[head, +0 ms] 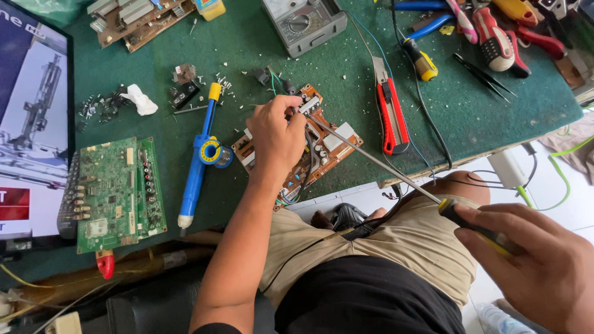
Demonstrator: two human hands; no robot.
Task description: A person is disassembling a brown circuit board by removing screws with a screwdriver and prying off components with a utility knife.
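My left hand [276,137] rests on the brown circuit board [322,148], which lies on the green work mat [260,49] near the front edge of the bench; thumb and fingers are pinched on a small metal part [307,105] at the far end of the board. My right hand [544,266], low over my lap and well clear of the bench, is clenched around the black-and-yellow handle of a long screwdriver [377,162], whose thin shaft runs diagonally up and left until its tip meets the board just beside my left fingertips. To the left of the board lies a blue desoldering pump [199,162] with a yellow plunger end, a small roll of solder [211,150] touching its barrel. Further left, a green circuit board [117,193] sits flat beside a large printed sheet [31,124]. Behind the pump, loose small components [99,106] and a white crumpled scrap [141,100] are scattered over the mat. To the right of the brown board lies a red utility knife [391,114], blade pointing away from me. At the far edge stand a grey analogue multimeter [303,23], another brown board [133,18], and, at the right, a cluster of red- and blue-handled pliers [495,34] with a yellow-handled screwdriver [421,62].
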